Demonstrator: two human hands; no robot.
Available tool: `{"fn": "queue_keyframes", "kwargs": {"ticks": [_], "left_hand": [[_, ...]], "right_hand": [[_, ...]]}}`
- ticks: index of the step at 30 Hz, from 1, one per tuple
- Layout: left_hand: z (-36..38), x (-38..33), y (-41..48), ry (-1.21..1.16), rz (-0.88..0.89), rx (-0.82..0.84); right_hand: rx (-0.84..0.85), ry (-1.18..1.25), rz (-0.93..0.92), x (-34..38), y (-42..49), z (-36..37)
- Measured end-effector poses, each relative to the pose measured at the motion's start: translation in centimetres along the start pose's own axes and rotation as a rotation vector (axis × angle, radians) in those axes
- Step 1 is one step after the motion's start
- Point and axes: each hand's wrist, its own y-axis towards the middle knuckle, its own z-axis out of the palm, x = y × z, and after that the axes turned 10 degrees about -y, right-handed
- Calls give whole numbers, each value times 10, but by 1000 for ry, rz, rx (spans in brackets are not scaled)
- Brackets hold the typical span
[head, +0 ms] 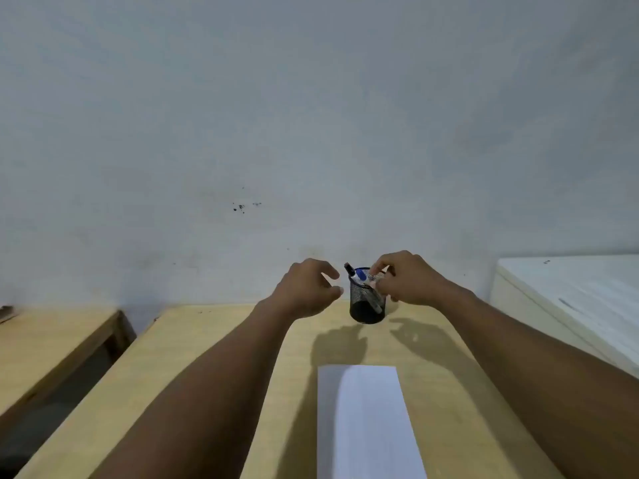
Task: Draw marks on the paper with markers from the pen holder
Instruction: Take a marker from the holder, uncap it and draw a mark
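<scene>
A black mesh pen holder (366, 307) stands at the far end of the light wooden table (221, 357), near the wall. Two markers lean inside it: one with a black cap (349, 268) and one with a blue cap (361, 275). My right hand (406, 280) is at the holder's right rim, fingertips pinched on something small at the rim; what it holds is hard to make out. My left hand (306, 290) hovers just left of the holder, fingers curled and apart, holding nothing. A white sheet of paper (363, 423) lies on the table in front of me.
A second wooden table (52, 344) stands to the left across a dark gap. A white cabinet or box (567, 302) sits to the right of the table. A pale wall rises directly behind the pen holder.
</scene>
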Motion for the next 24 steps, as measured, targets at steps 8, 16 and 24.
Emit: {"fn": "queue_keyframes", "kwargs": {"ticks": [8, 16, 24], "left_hand": [[44, 11, 74, 39, 70, -14], [60, 10, 82, -15, 103, -73], [21, -8, 28, -476, 21, -202]], "right_hand": [[13, 15, 35, -42, 65, 18], [12, 44, 54, -47, 64, 21], [24, 231, 75, -6, 8, 18]]}}
